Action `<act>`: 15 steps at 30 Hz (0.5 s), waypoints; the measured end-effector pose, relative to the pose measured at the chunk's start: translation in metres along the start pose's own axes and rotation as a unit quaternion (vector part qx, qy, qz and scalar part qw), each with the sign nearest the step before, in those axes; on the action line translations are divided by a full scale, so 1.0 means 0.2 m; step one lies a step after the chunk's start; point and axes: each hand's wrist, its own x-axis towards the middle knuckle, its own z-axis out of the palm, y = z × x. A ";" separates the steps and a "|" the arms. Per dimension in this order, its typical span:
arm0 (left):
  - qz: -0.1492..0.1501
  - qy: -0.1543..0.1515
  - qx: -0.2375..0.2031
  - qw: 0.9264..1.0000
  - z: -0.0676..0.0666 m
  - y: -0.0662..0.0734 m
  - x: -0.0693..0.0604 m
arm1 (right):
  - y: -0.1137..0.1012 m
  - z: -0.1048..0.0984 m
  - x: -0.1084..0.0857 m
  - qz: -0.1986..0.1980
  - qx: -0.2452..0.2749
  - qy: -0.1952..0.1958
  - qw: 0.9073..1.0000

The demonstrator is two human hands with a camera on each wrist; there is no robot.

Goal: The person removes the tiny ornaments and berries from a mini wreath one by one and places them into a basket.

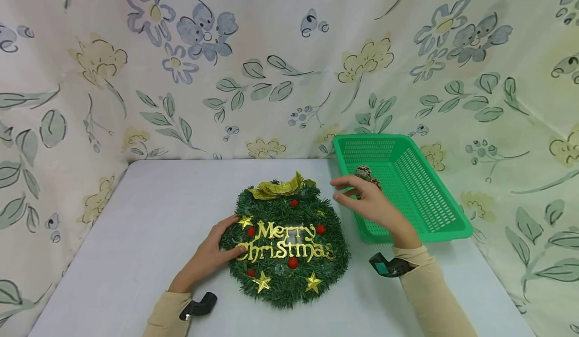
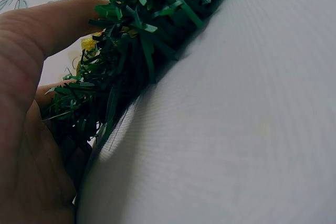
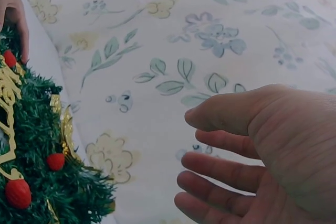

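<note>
A round green tinsel wreath (image 1: pixel 278 211) lies on the table, carrying gold "Merry Christmas" lettering (image 1: pixel 285 249), gold stars, small red balls and a gold bow (image 1: pixel 278 190) at its top. My left hand (image 1: pixel 210 251) grips the wreath's left edge, thumb over the front. In the left wrist view, tinsel (image 2: pixel 142 35) sits between the thumb and the other fingers. My right hand (image 1: pixel 368 201) hovers between the wreath and the basket, holding nothing. Its fingers are loosely bent and apart in the right wrist view, where the wreath (image 3: pixel 37 108) shows at the left.
At the right, a green plastic basket (image 1: pixel 445 235) stands on the white table (image 1: pixel 172 196). Brown pinecone-like pieces (image 1: pixel 363 172) lie in it, partly hidden by my right hand. A flower-print cloth (image 1: pixel 271 116) hangs behind the table and along its sides.
</note>
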 end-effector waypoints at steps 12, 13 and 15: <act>-0.002 0.002 0.005 1.000 0.00 -0.01 0.00 | -0.02 0.07 -0.01 -0.021 0.009 -0.021 1.000; -0.002 0.002 0.004 1.000 0.00 -0.01 0.00 | -0.03 0.08 -0.01 -0.021 0.011 -0.022 0.999; -0.002 0.002 0.004 1.000 0.00 -0.01 0.00 | -0.04 0.09 -0.01 -0.021 0.014 -0.025 0.999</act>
